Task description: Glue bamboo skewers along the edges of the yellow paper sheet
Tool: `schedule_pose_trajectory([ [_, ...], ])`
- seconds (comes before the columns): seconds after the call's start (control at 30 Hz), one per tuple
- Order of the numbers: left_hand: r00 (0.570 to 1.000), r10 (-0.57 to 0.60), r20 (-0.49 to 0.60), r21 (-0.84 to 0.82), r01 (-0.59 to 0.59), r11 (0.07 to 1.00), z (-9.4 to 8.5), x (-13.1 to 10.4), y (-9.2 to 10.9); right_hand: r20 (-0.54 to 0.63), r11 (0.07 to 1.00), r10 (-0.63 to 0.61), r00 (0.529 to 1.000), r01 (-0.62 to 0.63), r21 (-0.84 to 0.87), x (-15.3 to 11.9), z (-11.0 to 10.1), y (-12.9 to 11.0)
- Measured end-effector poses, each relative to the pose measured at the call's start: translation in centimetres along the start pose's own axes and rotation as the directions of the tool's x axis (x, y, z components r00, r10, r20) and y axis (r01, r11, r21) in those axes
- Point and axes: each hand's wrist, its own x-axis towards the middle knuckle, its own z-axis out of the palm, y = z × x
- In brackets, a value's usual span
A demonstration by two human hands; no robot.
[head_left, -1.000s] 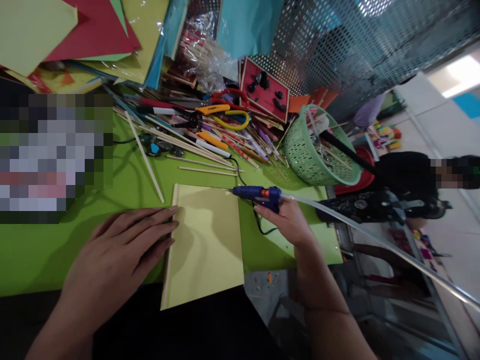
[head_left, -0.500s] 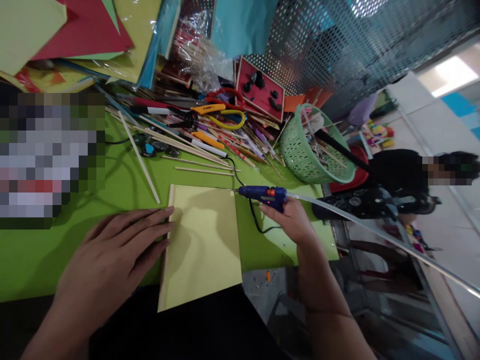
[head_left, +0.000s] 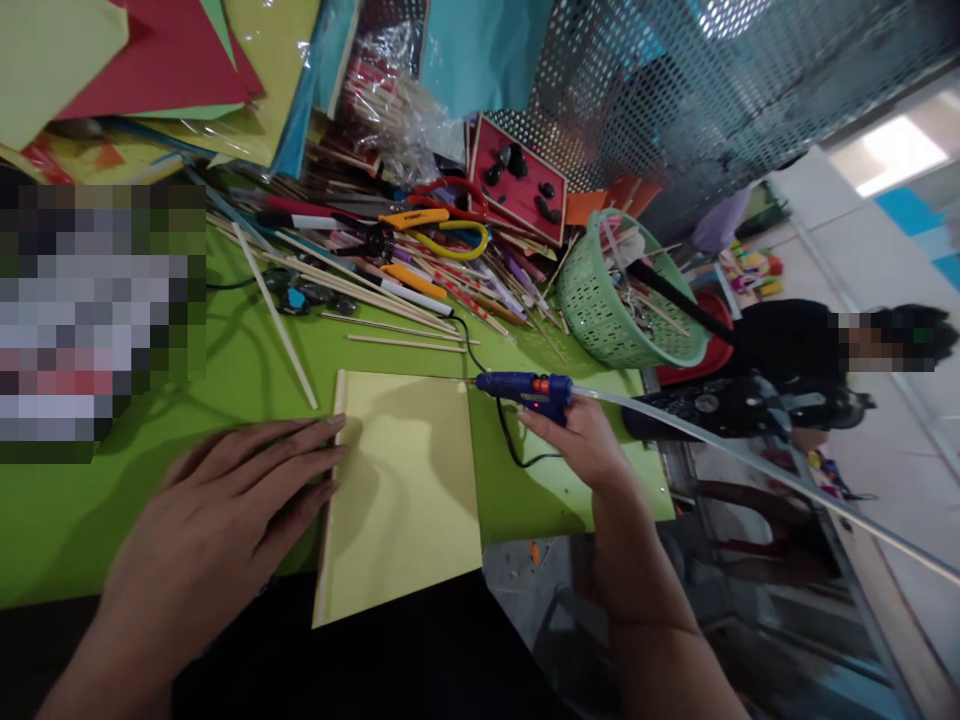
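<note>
A yellow sheet of card (head_left: pixel 409 480) lies on the green table, its near edge sticking out past the table's edge. Along its left side runs a thin wooden stick (head_left: pixel 324 560). My left hand (head_left: pixel 225 500) rests flat with fingers stretched out, the fingertips touching that stick. In my right hand (head_left: pixel 589 440) is a blue glue gun (head_left: pixel 525 385), with a long clear glue stick (head_left: pixel 690 430) reaching out of its back. The nozzle is at the card's far right corner. A small red light glows on the gun.
Loose wooden sticks (head_left: pixel 375 290), scissors and pliers (head_left: pixel 412 220) crowd the back of the green table (head_left: pixel 45 540). A green basket (head_left: pixel 592 300) stands at the back right. Coloured paper (head_left: pixel 165 60) is piled at the back left. Another person (head_left: pixel 787 345) is at the far right.
The view has shifted very slightly. Both hands, the card and the glue gun keep nearly the same positions, with the nozzle still at the card's far right corner.
</note>
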Motion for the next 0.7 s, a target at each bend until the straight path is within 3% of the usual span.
schedule_pose_trajectory([
  [0.47, 1.000, 0.027, -0.014, 0.031, -0.027, 0.999, 0.0, 0.1, 0.2, 0.029, 0.998, -0.056, 0.998, 0.054, 0.043, 0.3, 1.1, -0.6],
  [0.7, 1.000, -0.025, 0.002, -0.032, 0.025, 0.999, 0.2, -0.2, 0.0, 0.032, 0.999, -0.051, 0.998, 0.050, 0.014, 0.2, 0.6, -0.6],
])
